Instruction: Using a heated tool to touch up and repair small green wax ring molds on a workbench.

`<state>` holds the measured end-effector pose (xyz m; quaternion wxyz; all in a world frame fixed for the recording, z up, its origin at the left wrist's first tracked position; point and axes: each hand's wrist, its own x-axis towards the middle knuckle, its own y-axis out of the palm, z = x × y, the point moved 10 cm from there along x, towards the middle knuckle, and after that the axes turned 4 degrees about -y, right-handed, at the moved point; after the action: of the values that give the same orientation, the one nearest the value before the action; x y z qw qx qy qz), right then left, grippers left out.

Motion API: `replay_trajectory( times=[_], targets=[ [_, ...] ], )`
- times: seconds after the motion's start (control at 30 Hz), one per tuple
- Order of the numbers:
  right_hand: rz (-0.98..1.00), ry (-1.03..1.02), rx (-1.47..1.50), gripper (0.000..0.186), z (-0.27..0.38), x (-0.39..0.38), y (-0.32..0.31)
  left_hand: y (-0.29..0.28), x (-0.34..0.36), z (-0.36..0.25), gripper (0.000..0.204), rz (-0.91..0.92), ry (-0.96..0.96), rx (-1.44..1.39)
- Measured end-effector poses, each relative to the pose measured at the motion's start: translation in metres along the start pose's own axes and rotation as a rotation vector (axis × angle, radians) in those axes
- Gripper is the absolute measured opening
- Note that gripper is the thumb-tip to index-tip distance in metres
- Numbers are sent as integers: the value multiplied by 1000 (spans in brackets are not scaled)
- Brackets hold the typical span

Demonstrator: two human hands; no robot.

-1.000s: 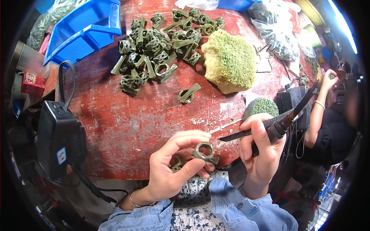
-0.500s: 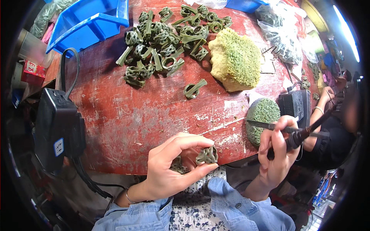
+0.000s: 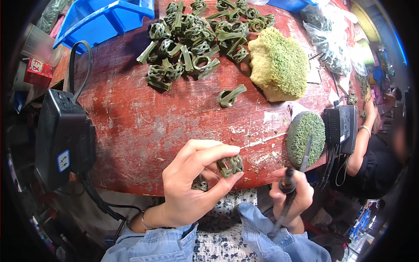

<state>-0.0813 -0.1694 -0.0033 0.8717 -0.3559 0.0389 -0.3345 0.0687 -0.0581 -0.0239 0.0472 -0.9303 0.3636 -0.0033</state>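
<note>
My left hand (image 3: 181,185) pinches a dark green openwork ring (image 3: 230,165) between thumb and fingers, just over the table's near edge. A second openwork green piece (image 3: 200,184) is tucked in its palm, partly hidden. To the right, my right hand (image 3: 300,194) is closed round a dark pen-like tool (image 3: 287,185) with a coiled cord running down from it. A narrow metal blade (image 3: 307,153) also sticks out of that hand, its tip over an oval pad (image 3: 299,131) with a crumbly green top. I cannot tell whether the tip touches the pad.
Several green rings with stems (image 3: 187,43) lie heaped at the back of the red table (image 3: 144,131); one ring (image 3: 227,98) lies apart. A yellow-green sponge-like block (image 3: 279,65), black boxes (image 3: 65,135), (image 3: 340,124) and a blue bin (image 3: 104,22) stand around. Another person's arm (image 3: 366,131) is at right.
My right hand has moved down and left and turned, so the blade now points away over the oval pad. My left hand has shifted slightly, still holding the ring. The view has moved a little.
</note>
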Motion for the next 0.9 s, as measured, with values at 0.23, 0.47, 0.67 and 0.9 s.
replay_trajectory(
  times=[0.23,0.47,0.67,0.9],
  targets=[
    [79,-154,-190,40,8,-2,12,-1,1,-3,35,0,29,26],
    [102,-177,-164,40,6,-3,14,-2,2,-4,35,-14,24,48],
    [126,-19,18,40,2,5,19,2,-2,-4,47,-26,97,62],
    [90,297,552,32,3,24,35,7,-6,-25,47,-60,247,134]
  ],
)
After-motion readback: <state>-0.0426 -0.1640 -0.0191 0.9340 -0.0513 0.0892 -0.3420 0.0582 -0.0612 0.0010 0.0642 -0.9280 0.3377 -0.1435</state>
